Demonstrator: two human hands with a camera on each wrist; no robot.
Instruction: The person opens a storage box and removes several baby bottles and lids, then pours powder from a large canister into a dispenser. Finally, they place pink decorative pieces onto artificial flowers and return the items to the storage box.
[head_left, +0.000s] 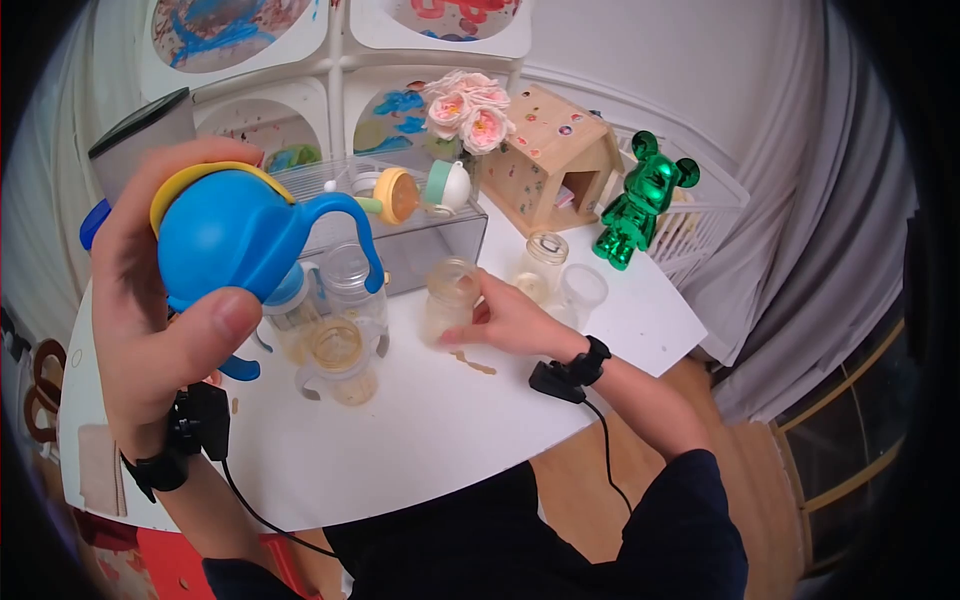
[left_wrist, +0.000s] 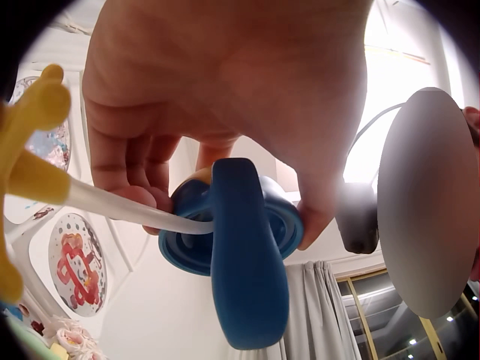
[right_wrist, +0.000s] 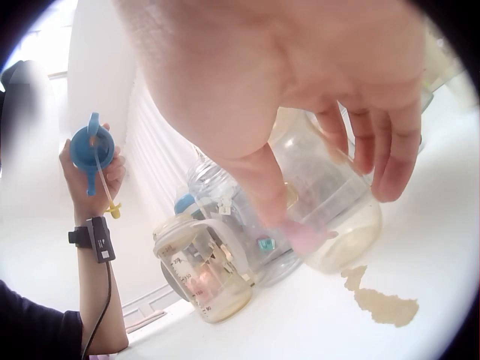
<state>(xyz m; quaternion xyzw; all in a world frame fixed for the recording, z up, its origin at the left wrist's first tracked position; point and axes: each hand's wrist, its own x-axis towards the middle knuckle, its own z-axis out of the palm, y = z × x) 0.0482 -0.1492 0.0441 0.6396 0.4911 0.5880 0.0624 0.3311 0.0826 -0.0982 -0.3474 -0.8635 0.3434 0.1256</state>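
Note:
My left hand (head_left: 140, 345) is raised at the left and grips a blue sippy cup lid (head_left: 225, 235) with two curved handles and a yellow rim. From its underside a white straw (left_wrist: 135, 213) runs to a yellow end piece (left_wrist: 37, 176). Low over the table, my right hand (head_left: 515, 320) has thumb and fingers around a clear open bottle (head_left: 452, 300). Beside that bottle, a brownish spill (head_left: 475, 365) marks the tabletop. To its left are a clear bottle with side handles (head_left: 345, 375) and a larger clear bottle (head_left: 355, 280).
A clear box (head_left: 430, 245) at the back carries a yellow bottle top (head_left: 397, 195) and a green-and-white one (head_left: 445, 187). Behind stand pink roses (head_left: 470, 110), a wooden house (head_left: 545, 155) and a shiny green bear (head_left: 640, 200). A clear jar (head_left: 543, 262) and a cup (head_left: 583, 288) are right.

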